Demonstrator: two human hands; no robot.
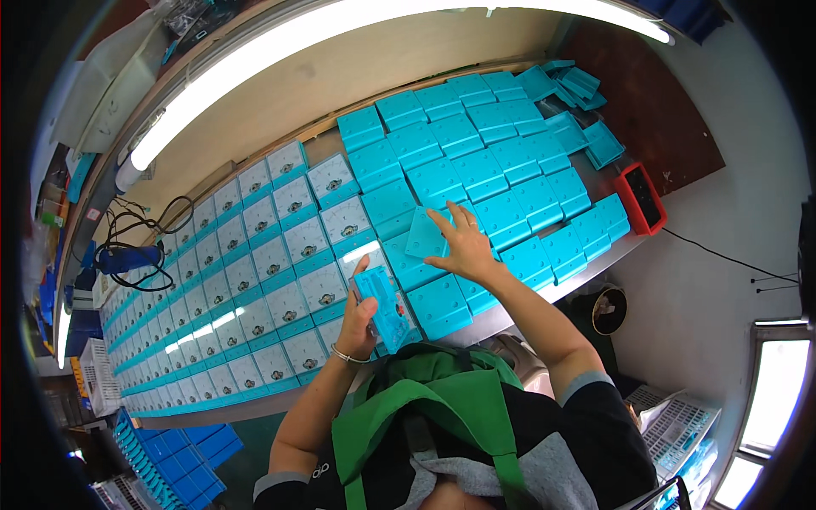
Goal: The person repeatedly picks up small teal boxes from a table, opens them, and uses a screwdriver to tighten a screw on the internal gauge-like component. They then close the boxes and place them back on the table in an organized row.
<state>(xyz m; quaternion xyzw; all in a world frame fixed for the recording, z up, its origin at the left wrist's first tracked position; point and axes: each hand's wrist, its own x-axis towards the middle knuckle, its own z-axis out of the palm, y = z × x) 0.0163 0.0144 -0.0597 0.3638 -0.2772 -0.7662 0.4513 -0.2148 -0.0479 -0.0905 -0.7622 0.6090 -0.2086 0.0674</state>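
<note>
A: Where is the piece in work?
B: It is a turquoise case (pixel 391 316), held in the left hand (pixel 359 319), just above the near edge of the counter (pixel 490 326). The thumb presses upon its face and the other fingers go around its left side, so the case is pinched firmly, I believe.

A: And how does its long axis lie?
B: It runs away from the body, with the far end leaning slightly to the left.

A: What does the right hand (pixel 469 251) do?
B: Its fingers are spread, with a wide gap between thumb and forefinger. This gap faces to the left, toward a loose pale turquoise cover (pixel 421 234), which lies askew on the rows of turquoise boxes (pixel 501 223). Whether the fingertips touch it, I cannot tell.

A: So which hand is nearer to this cover?
B: The right one, clearly; the cover is just beside it, on its left. From the left hand, the cover lies farther away from the body and to the right.

A: And on the other side?
B: To the left of the left hand there are rows of white-faced meters (pixel 272 259), standing close together.
</note>
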